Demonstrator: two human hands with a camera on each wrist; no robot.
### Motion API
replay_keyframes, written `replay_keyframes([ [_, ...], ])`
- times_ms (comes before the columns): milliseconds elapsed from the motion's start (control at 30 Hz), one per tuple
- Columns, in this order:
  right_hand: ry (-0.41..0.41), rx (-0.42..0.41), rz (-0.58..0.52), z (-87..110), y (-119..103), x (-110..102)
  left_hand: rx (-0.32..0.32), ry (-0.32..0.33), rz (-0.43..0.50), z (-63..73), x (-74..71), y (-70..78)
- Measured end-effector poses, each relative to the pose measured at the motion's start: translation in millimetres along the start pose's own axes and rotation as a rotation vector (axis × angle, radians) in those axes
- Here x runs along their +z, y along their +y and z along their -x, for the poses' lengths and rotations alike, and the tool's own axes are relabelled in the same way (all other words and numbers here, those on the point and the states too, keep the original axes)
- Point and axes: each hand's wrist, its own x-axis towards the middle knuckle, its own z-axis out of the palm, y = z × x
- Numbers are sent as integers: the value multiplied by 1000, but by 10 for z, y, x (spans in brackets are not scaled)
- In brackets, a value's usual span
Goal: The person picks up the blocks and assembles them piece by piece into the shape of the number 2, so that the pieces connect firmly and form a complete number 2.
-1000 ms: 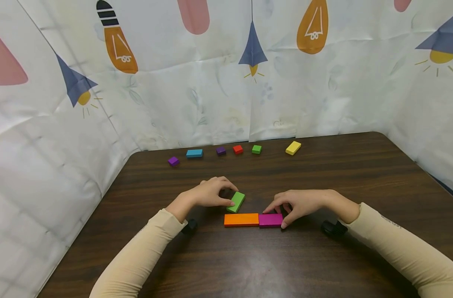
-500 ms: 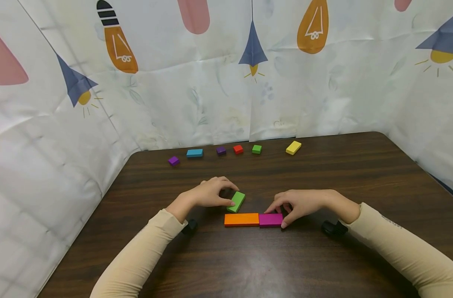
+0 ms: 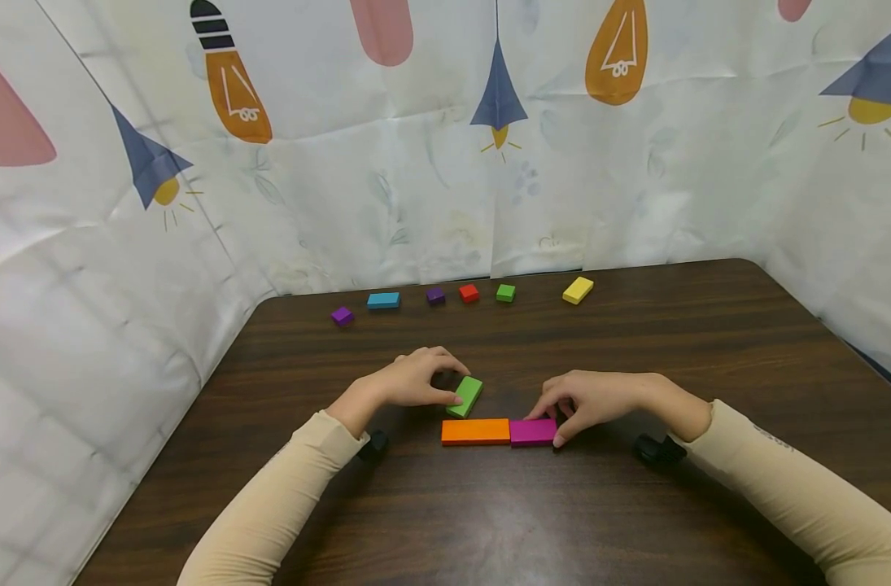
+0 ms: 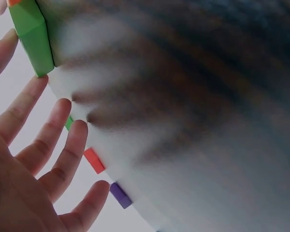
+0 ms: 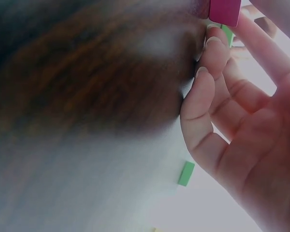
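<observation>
My left hand (image 3: 416, 379) pinches a light green block (image 3: 465, 397) between thumb and index finger. In the left wrist view that green block (image 4: 35, 36) rests on the table, with the other fingers spread beside it. An orange block (image 3: 476, 432) and a magenta block (image 3: 533, 432) lie end to end in front, forming a straight row. My right hand (image 3: 590, 400) holds the magenta block's right end, thumb at the near corner and index finger at the far edge. In the right wrist view the remaining fingers curl beside the magenta block (image 5: 224, 12), touching the table.
Along the back of the dark wooden table (image 3: 548, 521) lie a violet block (image 3: 342, 316), a blue block (image 3: 383, 301), a dark purple block (image 3: 435, 296), a red block (image 3: 469, 293), a small green block (image 3: 506, 293) and a yellow block (image 3: 578, 290). A patterned curtain (image 3: 430, 203) hangs behind.
My right index finger has slid slightly to the right along the magenta block's far edge. The left hand and the blocks stay in place.
</observation>
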Motion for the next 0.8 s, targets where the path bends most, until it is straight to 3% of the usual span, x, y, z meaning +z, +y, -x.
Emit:
replay_keyframes([
  [233,24,102,-34,12,-176,-27,-1,-4,8,0,-1,-5],
  [800,74,115,-40,23,-197,-3,2,-5,3,4,-10,14],
])
